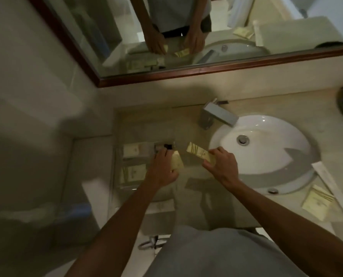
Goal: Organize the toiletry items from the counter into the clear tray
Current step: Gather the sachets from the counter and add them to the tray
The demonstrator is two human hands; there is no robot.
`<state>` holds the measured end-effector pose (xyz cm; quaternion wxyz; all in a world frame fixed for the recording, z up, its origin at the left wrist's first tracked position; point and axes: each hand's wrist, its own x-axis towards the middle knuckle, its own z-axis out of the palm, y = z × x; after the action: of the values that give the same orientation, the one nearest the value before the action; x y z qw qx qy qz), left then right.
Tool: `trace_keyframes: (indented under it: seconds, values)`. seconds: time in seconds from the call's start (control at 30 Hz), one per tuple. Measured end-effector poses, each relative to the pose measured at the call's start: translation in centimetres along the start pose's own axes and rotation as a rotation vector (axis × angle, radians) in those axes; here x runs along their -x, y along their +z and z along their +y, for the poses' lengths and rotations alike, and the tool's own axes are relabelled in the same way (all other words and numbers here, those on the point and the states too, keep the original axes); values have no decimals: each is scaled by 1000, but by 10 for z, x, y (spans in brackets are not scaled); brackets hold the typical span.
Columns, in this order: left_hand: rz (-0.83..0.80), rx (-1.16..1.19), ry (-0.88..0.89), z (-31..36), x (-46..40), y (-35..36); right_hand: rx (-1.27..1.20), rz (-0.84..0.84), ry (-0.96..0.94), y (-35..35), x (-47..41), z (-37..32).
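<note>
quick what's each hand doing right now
Left hand: grips a cream packet over the clear tray.
Right hand: pinches a striped cream packet.

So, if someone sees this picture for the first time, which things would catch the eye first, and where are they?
Probably the two hands at centre: the left hand holds a cream packet at the clear tray, and the right hand pinches a striped cream packet. Next comes the white sink on the right, with more packets beside it near the counter's front edge.
</note>
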<state>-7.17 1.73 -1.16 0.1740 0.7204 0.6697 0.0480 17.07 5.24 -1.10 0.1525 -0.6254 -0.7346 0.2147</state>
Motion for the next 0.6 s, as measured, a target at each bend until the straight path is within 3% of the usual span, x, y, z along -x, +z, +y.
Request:
trace_keyframes:
  seconds: [0.23, 0.4, 0.6]
  values:
    - [-152, 14, -105, -71, 13, -10, 22, 17, -2, 6, 10, -19]
    - [-269, -43, -42, -78, 8, 1, 30, -7, 32, 4, 19, -9]
    - [-251, -21, 37, -83, 11, 4, 32, -40, 18, 4, 18, -13]
